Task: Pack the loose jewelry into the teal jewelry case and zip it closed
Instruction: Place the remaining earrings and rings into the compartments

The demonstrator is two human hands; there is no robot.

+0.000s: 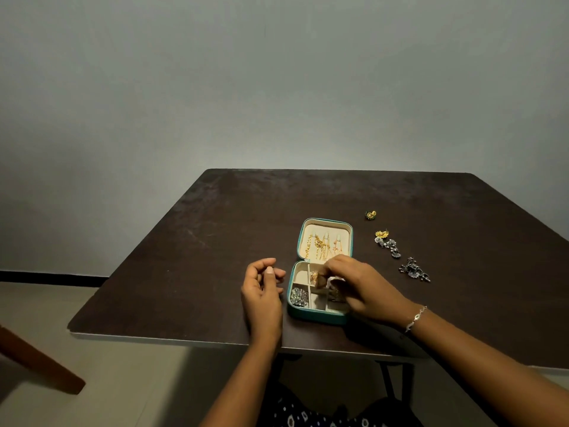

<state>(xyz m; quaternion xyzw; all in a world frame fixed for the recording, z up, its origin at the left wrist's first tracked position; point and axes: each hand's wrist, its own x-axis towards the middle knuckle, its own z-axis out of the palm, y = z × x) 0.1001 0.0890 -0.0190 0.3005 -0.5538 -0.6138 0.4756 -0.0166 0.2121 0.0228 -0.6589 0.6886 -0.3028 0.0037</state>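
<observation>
The teal jewelry case (320,316) lies open on the dark table, its cream lid (324,228) flat behind with gold chains (321,246) hanging in it. A silver piece (298,296) fills the front left compartment. My right hand (360,288) is over the case's right compartments, its fingers pinching a small pale jewelry piece (333,286). My left hand (263,291) hovers just left of the case, fingers loosely curled, holding nothing. Loose on the table to the right lie a green-gold earring (370,214), a yellow earring (381,233) and two dark silver earrings (388,246) (414,269).
The table's front edge (184,339) runs close below the case. A brown wooden piece (40,362) stands at the lower left on the floor. A grey wall is behind the table. A silver bracelet (416,318) is on my right wrist.
</observation>
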